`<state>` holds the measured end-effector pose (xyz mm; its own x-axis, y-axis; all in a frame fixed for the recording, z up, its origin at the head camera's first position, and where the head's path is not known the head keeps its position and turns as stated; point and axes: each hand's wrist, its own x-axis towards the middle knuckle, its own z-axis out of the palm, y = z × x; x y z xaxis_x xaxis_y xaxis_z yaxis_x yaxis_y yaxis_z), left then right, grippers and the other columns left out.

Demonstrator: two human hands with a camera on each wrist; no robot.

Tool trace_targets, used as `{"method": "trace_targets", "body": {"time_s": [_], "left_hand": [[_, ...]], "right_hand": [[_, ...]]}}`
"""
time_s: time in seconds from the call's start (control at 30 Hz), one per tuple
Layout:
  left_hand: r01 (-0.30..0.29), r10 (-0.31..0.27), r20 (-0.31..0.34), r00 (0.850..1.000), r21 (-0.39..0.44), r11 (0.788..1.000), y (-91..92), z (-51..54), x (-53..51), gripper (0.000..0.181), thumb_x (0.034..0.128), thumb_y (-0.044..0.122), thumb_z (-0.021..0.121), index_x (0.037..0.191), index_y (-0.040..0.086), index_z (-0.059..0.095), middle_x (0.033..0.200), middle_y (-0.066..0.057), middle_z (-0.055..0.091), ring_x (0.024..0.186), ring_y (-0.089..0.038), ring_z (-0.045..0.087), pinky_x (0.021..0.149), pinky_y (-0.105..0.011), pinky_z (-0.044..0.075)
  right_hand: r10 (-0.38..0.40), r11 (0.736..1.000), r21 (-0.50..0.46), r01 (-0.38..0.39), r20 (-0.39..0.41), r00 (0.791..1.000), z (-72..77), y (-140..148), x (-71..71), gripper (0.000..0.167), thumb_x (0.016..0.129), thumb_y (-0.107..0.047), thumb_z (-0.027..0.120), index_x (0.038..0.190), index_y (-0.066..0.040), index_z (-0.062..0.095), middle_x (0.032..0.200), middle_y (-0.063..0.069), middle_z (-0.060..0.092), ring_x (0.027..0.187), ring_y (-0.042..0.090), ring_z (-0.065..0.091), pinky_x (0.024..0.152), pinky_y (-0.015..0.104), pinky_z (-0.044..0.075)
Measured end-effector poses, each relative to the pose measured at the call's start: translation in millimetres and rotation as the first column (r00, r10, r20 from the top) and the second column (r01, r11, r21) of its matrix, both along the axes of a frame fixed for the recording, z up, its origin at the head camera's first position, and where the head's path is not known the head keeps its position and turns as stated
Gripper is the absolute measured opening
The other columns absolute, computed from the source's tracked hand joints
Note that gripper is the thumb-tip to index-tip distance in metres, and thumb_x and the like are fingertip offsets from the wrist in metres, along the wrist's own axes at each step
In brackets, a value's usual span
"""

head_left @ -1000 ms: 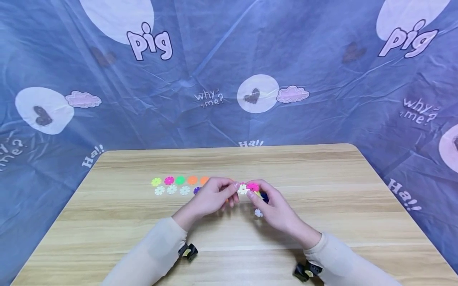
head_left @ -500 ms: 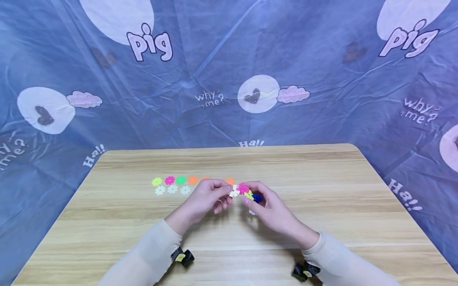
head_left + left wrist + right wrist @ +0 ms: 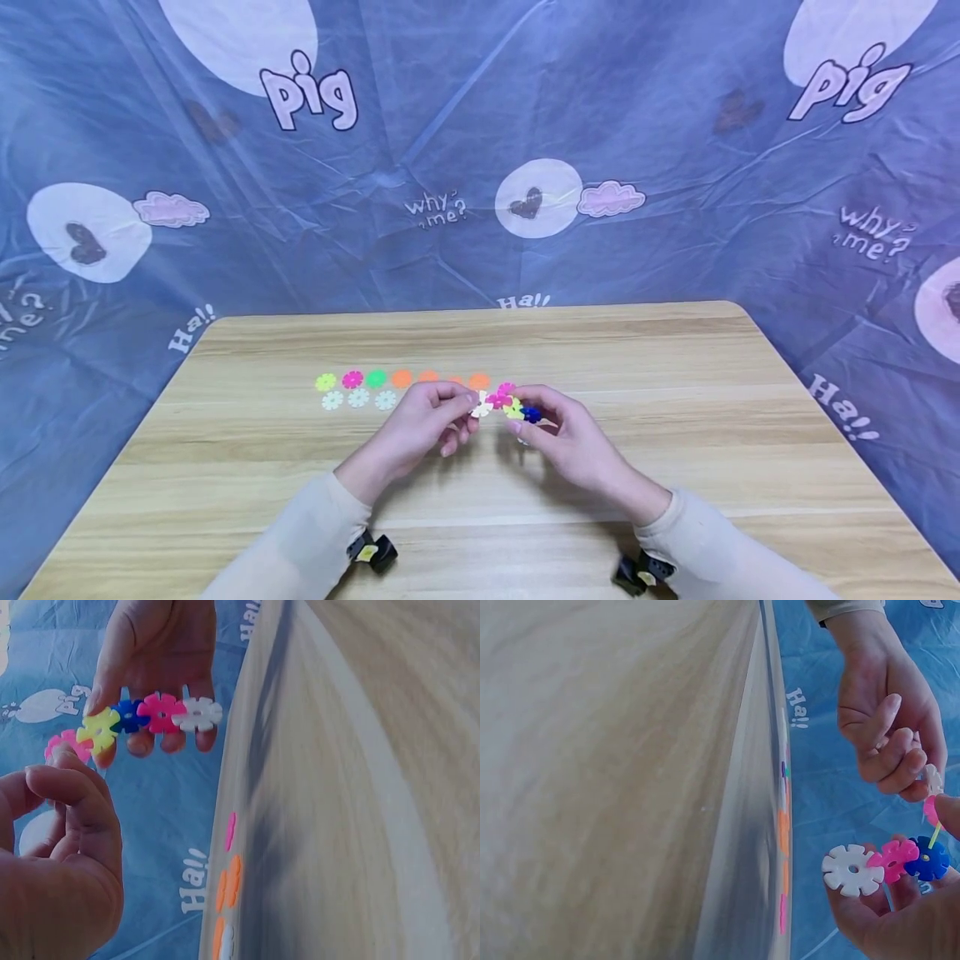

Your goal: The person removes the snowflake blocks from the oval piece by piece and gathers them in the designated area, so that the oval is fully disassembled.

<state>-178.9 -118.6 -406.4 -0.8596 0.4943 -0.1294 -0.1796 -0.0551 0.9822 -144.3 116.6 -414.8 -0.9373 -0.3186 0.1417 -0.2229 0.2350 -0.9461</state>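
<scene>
A chain of linked plastic snowflake discs is held just above the table between both hands. My left hand (image 3: 429, 417) pinches the white disc (image 3: 482, 407) at one end with thumb and forefinger. Joined to it are a pink disc (image 3: 69, 741), a yellow disc (image 3: 97, 732), a blue disc (image 3: 129, 717), a second pink disc (image 3: 160, 712) and a white disc (image 3: 853, 870) at the other end. My right hand (image 3: 566, 429) holds the chain around the yellow and blue discs, its thumb in front and other fingers behind.
On the wooden table (image 3: 300, 500), loose discs lie in two rows beyond and left of the hands. They include a yellow disc (image 3: 326, 382), a green disc (image 3: 377, 378), several orange and several white ones. A printed blue cloth (image 3: 465, 108) hangs behind.
Both hands have shifted left with the chain, the left hand more than the right. An orange disc behind has come into view, and a purple one is now covered by the left hand.
</scene>
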Motion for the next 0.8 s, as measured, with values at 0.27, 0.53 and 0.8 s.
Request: {"method": "trace_targets", "body": {"time_s": [0.27, 0.53, 0.8], "left_hand": [[0.013, -0.013, -0.003, 1.000, 0.031, 0.999, 1.2, -1.0, 0.2, 0.018, 0.0963, 0.017, 0.069, 0.096, -0.001, 0.068, 0.079, -0.009, 0.069, 0.063, -0.014, 0.059, 0.046, -0.021, 0.046], [-0.023, 0.021, 0.035, 0.999, 0.055, 0.998, -0.8, -1.8, -6.7, 0.018, 0.0939, 0.011, 0.071, 0.099, -0.007, 0.069, 0.077, -0.009, 0.071, 0.063, -0.012, 0.062, 0.046, -0.020, 0.047], [-0.038, 0.035, 0.040, 0.999, 0.082, 0.996, -2.4, -0.3, -10.9, 0.010, 0.0931, 0.009, 0.071, 0.091, -0.001, 0.070, 0.073, -0.007, 0.070, 0.059, -0.010, 0.058, 0.043, -0.019, 0.043]], "right_hand": [[-0.009, 1.000, -0.009, 0.009, -0.014, 1.000, -1.7, -3, -3.7, 0.040, 0.094, -0.011, 0.070, 0.133, -0.009, 0.060, 0.120, 0.014, 0.064, 0.107, 0.028, 0.063, 0.089, 0.033, 0.056], [-0.003, 1.000, 0.021, 0.004, -0.035, 0.999, -3.6, -5, -7.7, 0.044, 0.094, -0.016, 0.071, 0.135, -0.005, 0.058, 0.119, 0.008, 0.065, 0.106, 0.026, 0.063, 0.089, 0.033, 0.056], [-0.010, 1.000, 0.025, 0.011, -0.040, 0.999, -4.4, -7, -12.1, 0.044, 0.094, -0.017, 0.071, 0.135, -0.004, 0.059, 0.120, 0.011, 0.065, 0.104, 0.026, 0.064, 0.088, 0.033, 0.056]]}}
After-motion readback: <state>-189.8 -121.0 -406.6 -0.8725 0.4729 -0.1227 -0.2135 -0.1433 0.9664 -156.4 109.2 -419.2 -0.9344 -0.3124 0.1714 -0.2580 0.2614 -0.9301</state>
